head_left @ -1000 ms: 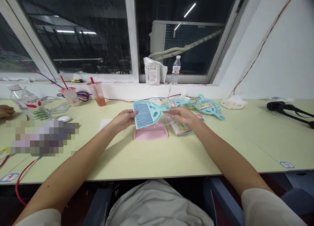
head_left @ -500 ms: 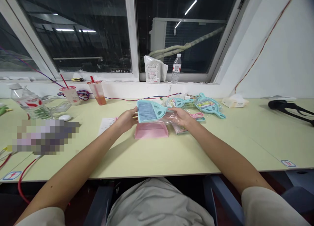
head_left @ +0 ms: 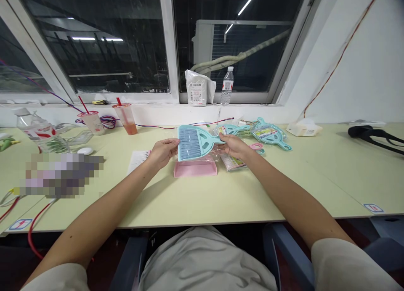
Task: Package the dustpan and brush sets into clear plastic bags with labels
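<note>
A light-blue hand brush (head_left: pixel 191 143) with grey-blue bristles lies level in the air, inside a clear plastic bag. My left hand (head_left: pixel 163 153) pinches the bag and the brush's bristle edge at the left. At the other end my right hand (head_left: pixel 234 147) is closed around the handle, thumb on top. Below the brush, a pink tray-like dustpan (head_left: pixel 195 170) stands on the table, its back part covered from view. Just beneath my right hand sits a bagged set (head_left: pixel 233 162) with a printed card, and a pink handle (head_left: pixel 256 146) shows beside it.
More blue bagged brush-and-dustpan sets (head_left: pixel 269 133) lie at the back right. A tissue pack (head_left: pixel 303 128) is beyond them. Drink cups (head_left: pixel 125 120) and a large bottle (head_left: pixel 42 131) stand at the left. A white sheet (head_left: pixel 137 160) lies near my left hand.
The brush has tilted so that its bristle face shows more fully. My right thumb has shifted along the handle, and my left fingers now pinch the bristle edge.
</note>
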`<state>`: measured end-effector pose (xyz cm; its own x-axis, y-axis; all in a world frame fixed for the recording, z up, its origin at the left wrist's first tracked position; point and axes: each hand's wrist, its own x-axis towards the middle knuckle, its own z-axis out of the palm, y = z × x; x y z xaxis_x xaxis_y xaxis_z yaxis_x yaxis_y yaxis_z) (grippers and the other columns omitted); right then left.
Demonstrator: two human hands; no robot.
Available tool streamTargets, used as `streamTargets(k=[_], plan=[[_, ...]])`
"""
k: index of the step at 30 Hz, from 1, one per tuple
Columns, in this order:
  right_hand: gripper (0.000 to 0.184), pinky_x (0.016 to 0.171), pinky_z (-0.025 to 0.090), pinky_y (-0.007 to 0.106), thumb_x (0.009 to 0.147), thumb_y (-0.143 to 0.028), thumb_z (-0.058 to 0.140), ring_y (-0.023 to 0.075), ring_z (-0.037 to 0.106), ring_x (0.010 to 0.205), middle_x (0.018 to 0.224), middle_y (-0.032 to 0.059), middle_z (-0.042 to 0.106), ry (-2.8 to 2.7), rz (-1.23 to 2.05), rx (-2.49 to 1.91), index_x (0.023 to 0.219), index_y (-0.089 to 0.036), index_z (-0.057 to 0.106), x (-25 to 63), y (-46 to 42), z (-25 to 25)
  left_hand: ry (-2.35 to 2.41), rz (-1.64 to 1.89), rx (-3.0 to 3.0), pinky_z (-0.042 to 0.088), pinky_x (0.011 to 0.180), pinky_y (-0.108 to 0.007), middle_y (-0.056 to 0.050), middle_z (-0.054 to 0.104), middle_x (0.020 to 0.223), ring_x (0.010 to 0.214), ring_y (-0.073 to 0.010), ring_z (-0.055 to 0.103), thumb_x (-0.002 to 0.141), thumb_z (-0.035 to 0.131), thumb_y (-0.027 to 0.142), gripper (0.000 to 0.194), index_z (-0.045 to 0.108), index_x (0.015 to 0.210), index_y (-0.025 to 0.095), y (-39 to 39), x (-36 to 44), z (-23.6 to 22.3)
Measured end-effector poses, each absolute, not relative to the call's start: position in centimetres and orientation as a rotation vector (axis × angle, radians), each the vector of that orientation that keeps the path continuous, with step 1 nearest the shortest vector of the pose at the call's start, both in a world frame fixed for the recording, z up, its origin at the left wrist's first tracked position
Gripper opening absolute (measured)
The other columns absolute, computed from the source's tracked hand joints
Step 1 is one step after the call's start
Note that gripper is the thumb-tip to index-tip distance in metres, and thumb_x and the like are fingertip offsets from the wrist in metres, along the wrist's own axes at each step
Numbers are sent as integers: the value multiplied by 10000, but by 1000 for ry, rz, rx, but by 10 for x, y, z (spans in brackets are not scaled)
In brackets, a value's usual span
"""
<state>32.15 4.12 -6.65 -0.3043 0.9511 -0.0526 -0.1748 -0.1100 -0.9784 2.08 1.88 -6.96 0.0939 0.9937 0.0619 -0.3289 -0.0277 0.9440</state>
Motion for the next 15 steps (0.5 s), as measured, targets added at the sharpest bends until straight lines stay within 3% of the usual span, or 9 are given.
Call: streamTargets(k=[3,6,9,15], plan=[[254,596,562,263,959,-408,624,163,645,690,790,67,678,-1275,1508,-992,918,-157,620,327,43,-66,900,1302,1064,586,707,-303,-124,737,889,760,-177,698,747,817,194,170,730,851,91,19,18,-68],[253,442,421,188,923,-385,682,108,521,547,671,9,586,-1225,1541,-963,831,-176,574,331,46,-65,962,1308,1109,597,657,-317,-132,727,944,767,-191,706,718,813,147,208,722,898,98,17,15,-63],[225,397,352,178,929,-339,675,97,466,509,642,4,550,-1167,1611,-909,824,-181,554,334,48,-64,1056,1303,1153,604,622,-331,-154,720,1015,749,-203,715,712,816,169,273,713,956,108,12,12,-57],[201,375,358,178,975,-326,592,112,480,512,645,30,570,-1001,1611,-898,838,-194,530,343,52,-58,1096,1388,1307,596,638,-360,-140,707,1086,794,-225,724,810,691,317,308,641,1074,166,20,-2,-52]])
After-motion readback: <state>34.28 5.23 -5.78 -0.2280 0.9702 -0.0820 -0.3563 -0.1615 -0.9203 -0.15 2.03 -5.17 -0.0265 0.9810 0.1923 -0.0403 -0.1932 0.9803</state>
